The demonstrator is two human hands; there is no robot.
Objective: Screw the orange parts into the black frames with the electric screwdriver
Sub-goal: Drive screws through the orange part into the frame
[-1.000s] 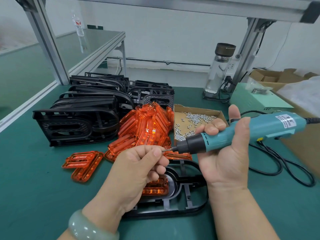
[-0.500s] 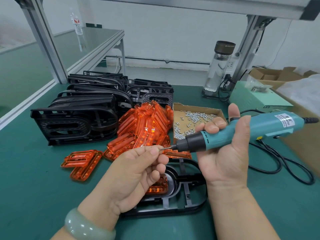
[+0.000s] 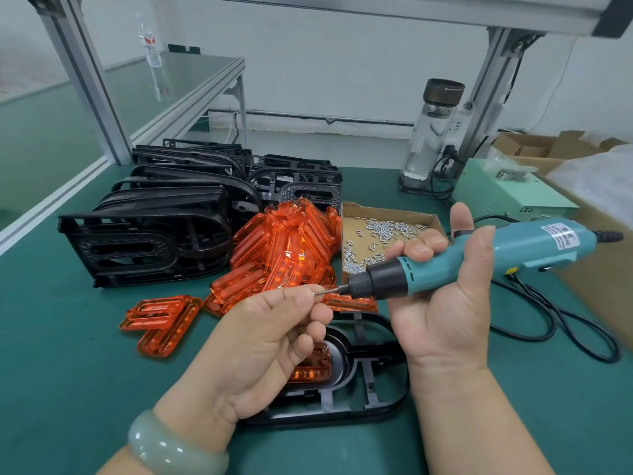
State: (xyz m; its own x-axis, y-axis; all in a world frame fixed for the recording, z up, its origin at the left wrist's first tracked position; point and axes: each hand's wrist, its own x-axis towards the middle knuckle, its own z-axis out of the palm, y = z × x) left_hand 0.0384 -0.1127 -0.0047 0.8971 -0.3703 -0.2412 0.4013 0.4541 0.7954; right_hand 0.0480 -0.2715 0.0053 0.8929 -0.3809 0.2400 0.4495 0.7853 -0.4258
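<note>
**Holding a screw to the driver's tip**

Pinching a small screw [image 3: 318, 293] between thumb and forefinger, the left hand [image 3: 270, 341] hovers above the work, its other fingers curled in toward the palm. The screw meets the bit of the electric screwdriver [image 3: 479, 260], which lies nearly level, tip pointing left. The right hand [image 3: 442, 303] grips the tool's teal body, palm turned toward the camera, with fingers and thumb wrapped round it. Its cable [image 3: 565, 332] loops over the green table [image 3: 68, 371] to the right.

Beneath both hands a black frame [image 3: 376, 392] lies flat on the table, and an orange part [image 3: 313, 370] sits inside its left end, partly hidden by the left hand. Behind it is a pile of orange parts [image 3: 291, 248], with two more orange pieces [image 3: 161, 323] lying apart to the left. A stack of black frames [image 3: 154, 241] stands on edge at the far left of the pile. Just right of the pile, a shallow cardboard box [image 3: 387, 209] holds loose silver screws [image 3: 376, 231].

A pale green bangle [image 3: 171, 443] circles the left wrist. A clear bottle [image 3: 431, 132] with a dark cap stands at the back beside a pale green unit [image 3: 507, 197].
</note>
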